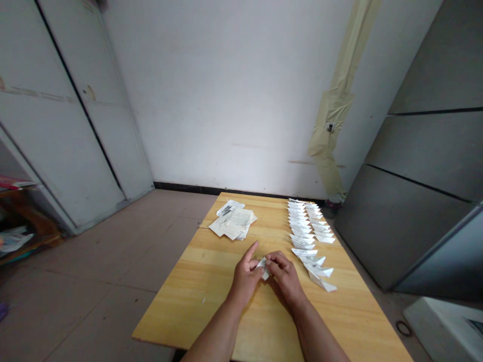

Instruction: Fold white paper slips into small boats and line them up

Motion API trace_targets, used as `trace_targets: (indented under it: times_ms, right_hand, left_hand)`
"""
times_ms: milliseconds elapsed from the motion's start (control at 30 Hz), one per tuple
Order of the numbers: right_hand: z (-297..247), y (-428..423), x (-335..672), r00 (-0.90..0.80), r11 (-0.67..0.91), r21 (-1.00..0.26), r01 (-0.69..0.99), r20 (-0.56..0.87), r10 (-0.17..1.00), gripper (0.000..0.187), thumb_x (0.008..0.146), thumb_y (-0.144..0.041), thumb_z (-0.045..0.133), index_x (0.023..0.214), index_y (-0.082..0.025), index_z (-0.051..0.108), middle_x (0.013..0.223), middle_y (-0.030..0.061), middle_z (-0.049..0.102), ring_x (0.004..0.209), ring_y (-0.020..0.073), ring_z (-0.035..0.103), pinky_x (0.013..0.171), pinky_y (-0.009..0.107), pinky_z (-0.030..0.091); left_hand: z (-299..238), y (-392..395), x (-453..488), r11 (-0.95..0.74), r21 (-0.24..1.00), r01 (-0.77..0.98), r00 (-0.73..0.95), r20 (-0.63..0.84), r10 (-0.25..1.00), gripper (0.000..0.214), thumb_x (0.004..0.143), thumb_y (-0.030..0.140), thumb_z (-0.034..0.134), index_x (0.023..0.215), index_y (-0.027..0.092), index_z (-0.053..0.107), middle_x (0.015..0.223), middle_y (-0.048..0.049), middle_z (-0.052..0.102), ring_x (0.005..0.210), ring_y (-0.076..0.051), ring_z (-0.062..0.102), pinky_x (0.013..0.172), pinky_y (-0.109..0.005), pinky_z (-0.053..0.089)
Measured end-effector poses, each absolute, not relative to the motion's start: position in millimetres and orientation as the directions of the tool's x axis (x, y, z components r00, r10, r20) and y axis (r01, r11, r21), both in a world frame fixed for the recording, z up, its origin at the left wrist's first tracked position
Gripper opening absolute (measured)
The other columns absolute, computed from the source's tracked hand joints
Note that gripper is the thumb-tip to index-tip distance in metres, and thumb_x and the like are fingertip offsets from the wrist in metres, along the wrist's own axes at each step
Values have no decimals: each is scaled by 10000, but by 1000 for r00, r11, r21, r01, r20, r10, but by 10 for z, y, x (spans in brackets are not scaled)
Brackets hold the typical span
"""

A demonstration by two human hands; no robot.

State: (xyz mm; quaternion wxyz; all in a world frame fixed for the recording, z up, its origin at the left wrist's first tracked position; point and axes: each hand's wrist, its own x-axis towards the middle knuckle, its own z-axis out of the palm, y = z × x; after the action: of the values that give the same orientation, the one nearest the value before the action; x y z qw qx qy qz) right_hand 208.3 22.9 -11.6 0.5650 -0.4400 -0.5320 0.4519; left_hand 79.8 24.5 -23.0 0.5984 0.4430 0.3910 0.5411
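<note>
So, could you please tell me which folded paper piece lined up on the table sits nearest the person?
The last piece at the row's near end, right of the right hand; all others lie farther toward the wall.

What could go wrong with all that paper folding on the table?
The small folded white paper pinched between the left hand and right hand could tear. The right hand is also close to the long row of folded white paper pieces, so it might knock them crooked.
</note>
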Motion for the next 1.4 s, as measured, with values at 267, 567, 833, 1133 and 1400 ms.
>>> trace_targets:
  times_ms: [267,567,833,1133,1400]
  right_hand:
    - [-189,231,2086,-24,119,-986,-120,123,992,280,737,-439,709,672,-192,593,644,-30,505,550,137,503,483,247,431]
    - [-232,242,2069,-23,91,-987,-129,94,995,305,749,-470,697,706,-192,578,581,-43,518,503,126,486,469,242,422]
    - [-273,307,2093,65,97,-988,-120,90,994,355,742,-517,686,793,-166,671,646,1,600,557,141,513,505,250,411]
    - [-166,272,2205,116,271,-962,-33,266,957,205,619,-260,689,808,-235,762,917,53,678,742,188,591,641,299,491]
    - [-170,221,2180,-65,262,-964,37,259,964,163,634,-189,643,735,-220,767,1053,89,647,986,255,620,817,346,503]
  left_hand:
    - [-311,242,820,6,966,-258,145,32,989,867,691,242,721,1477,160,363,537,87,493,497,-79,406,507,-195,339]
    - [-296,229,834,10,968,-251,123,22,992,866,681,249,728,1469,158,380,524,100,445,478,-68,360,489,-190,304]
    - [-205,233,810,81,937,-340,140,-35,989,998,631,207,708,1513,115,251,583,57,593,499,-103,496,533,-220,423]
    - [-217,283,728,129,877,-463,102,-92,991,1111,581,270,792,1522,139,216,817,-36,688,614,-137,606,595,-251,485]
    - [-255,287,699,158,872,-463,91,-131,987,789,603,303,810,1312,96,531,902,-81,697,701,-168,645,595,-259,511]
